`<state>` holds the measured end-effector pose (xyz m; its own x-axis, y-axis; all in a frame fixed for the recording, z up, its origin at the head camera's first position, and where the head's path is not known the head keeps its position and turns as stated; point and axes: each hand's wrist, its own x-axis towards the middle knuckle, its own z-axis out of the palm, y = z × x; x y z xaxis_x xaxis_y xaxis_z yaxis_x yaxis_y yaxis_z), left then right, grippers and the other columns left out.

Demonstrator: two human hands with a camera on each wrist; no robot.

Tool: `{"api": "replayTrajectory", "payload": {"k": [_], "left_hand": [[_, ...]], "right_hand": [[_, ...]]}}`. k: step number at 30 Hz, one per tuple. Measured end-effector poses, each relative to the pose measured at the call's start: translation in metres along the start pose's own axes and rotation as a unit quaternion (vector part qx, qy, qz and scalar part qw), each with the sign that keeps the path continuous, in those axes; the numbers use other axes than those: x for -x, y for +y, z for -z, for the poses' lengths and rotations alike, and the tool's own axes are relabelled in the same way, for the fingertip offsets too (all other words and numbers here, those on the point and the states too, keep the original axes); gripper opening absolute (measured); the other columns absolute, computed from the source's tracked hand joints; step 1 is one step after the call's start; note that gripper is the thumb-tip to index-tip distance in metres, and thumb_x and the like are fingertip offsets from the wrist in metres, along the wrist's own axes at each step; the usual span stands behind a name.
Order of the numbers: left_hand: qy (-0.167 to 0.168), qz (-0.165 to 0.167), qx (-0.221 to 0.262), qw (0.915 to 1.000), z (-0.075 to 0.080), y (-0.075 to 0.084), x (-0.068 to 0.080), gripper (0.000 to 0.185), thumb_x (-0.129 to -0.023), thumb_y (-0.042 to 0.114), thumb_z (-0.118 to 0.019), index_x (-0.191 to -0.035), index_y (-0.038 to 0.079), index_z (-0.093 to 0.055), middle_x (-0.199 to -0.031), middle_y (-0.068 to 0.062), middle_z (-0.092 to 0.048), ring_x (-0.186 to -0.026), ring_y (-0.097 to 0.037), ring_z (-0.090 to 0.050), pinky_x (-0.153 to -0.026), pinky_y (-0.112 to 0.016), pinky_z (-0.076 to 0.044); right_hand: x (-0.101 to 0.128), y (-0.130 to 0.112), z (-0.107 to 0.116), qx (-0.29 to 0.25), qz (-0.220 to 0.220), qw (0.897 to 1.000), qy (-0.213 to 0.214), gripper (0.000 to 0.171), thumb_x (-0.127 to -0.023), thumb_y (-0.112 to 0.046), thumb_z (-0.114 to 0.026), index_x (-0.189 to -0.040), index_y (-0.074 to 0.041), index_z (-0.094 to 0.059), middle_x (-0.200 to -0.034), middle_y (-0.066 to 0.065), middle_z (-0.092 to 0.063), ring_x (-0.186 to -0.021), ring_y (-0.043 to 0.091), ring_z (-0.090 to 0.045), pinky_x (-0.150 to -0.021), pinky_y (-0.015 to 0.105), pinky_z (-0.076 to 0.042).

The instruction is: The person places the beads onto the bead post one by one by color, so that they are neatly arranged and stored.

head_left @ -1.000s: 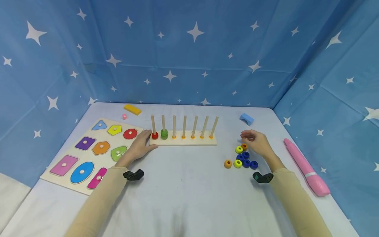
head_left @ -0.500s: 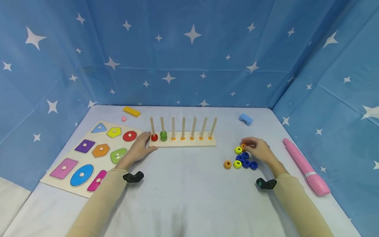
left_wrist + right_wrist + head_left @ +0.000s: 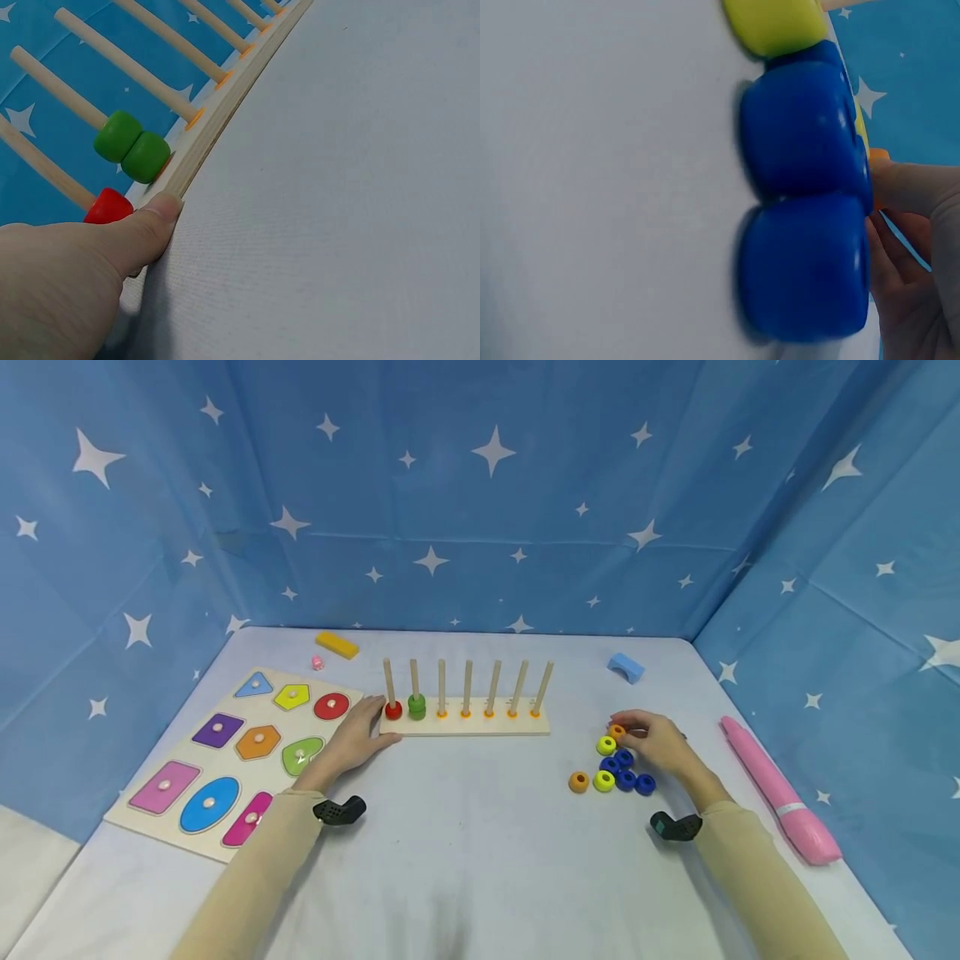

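Behind everything, a blue star-printed curtain (image 3: 495, 502), meeting the far edge of a white-covered table (image 3: 465, 827). On that table, wide stretch of white cloth between both forearms, from the peg board down to the bottom of the view. At the left, a shape puzzle board (image 3: 292, 722), with its upper right side close against the left hand. At the middle, the peg board (image 3: 480, 728), seven pegs upright; white cloth between its right end and the rings. Along the right edge, a pink long object (image 3: 776, 785), well apart from the right hand. Clamped on the peg board's left end, the left hand (image 3: 358, 739), with thumb along the front edge. Well apart from it, the right hand (image 3: 656, 743), pinching an orange ring (image 3: 617, 730) at the far end of the ring cluster. Near the far edge, a yellow block (image 3: 337, 645) and a blue arched block (image 3: 626, 667). Beside the pinched ring, four blue rings (image 3: 645, 785), two yellow rings (image 3: 604, 781) and another orange ring (image 3: 578, 782); on the first two pegs, a red ring (image 3: 393, 712) and two green rings (image 3: 417, 713).

Against one second ago: right fingertips now around the orange ring instead of just beyond it; left grip unchanged
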<state>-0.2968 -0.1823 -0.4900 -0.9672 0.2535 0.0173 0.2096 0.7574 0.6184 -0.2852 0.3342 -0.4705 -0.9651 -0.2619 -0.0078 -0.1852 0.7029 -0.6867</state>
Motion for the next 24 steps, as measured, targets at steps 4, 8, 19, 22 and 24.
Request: {"api": "replayTrajectory", "payload": {"k": [4, 8, 19, 22, 24], "left_hand": [[-0.001, -0.001, 0.000, 1.0000, 0.001, 0.001, 0.000, 0.082, -0.086, 0.034, -0.070, -0.147, -0.001, -0.028, -0.151, -0.022, -0.024, -0.141, -0.036, -0.013, -0.114, -0.051, -0.017], [-0.001, -0.003, -0.002, 1.0000, 0.003, 0.003, 0.000, 0.081, -0.086, 0.033, -0.070, -0.146, -0.002, -0.028, -0.151, -0.022, -0.024, -0.141, -0.037, -0.013, -0.113, -0.051, -0.017], [-0.004, 0.007, 0.000, 1.0000, 0.003, 0.003, 0.000, 0.082, -0.086, 0.033, -0.070, -0.147, 0.000, -0.027, -0.151, -0.021, -0.024, -0.141, -0.036, -0.012, -0.114, -0.050, -0.016], [-0.004, 0.009, 0.000, 1.0000, 0.001, 0.002, 0.000, 0.082, -0.086, 0.033, -0.070, -0.147, 0.000, -0.027, -0.151, -0.020, -0.024, -0.141, -0.035, -0.012, -0.114, -0.050, -0.015], [-0.004, 0.010, 0.000, 0.9999, 0.001, 0.002, 0.000, 0.082, -0.086, 0.034, -0.070, -0.147, 0.000, -0.027, -0.151, -0.020, -0.024, -0.141, -0.035, -0.012, -0.114, -0.050, -0.016]], "right_hand": [[-0.005, -0.007, 0.001, 0.004, -0.010, 1.000, 0.004, 0.037, -0.094, -0.013, -0.058, -0.129, -0.003, -0.053, -0.126, 0.017, -0.057, -0.114, 0.036, -0.054, -0.096, 0.050, -0.046], [-0.015, -0.020, 0.001, 0.004, 0.000, 1.000, 0.024, 0.037, -0.094, -0.011, -0.057, -0.130, -0.002, -0.052, -0.126, 0.017, -0.056, -0.113, 0.034, -0.055, -0.095, 0.048, -0.047], [-0.060, -0.085, 0.004, -0.025, 0.065, 0.989, 0.132, 0.036, -0.092, -0.012, -0.062, -0.127, -0.003, -0.056, -0.122, 0.016, -0.059, -0.107, 0.030, -0.060, -0.089, 0.039, -0.052], [-0.070, -0.106, 0.005, -0.034, 0.080, 0.984, 0.155, 0.036, -0.092, -0.013, -0.062, -0.126, -0.003, -0.057, -0.121, 0.015, -0.059, -0.107, 0.029, -0.060, -0.089, 0.039, -0.052], [-0.076, -0.119, 0.004, -0.041, 0.091, 0.982, 0.163, 0.035, -0.091, -0.012, -0.063, -0.125, -0.003, -0.057, -0.119, 0.015, -0.060, -0.107, 0.028, -0.060, -0.090, 0.039, -0.052]]}}
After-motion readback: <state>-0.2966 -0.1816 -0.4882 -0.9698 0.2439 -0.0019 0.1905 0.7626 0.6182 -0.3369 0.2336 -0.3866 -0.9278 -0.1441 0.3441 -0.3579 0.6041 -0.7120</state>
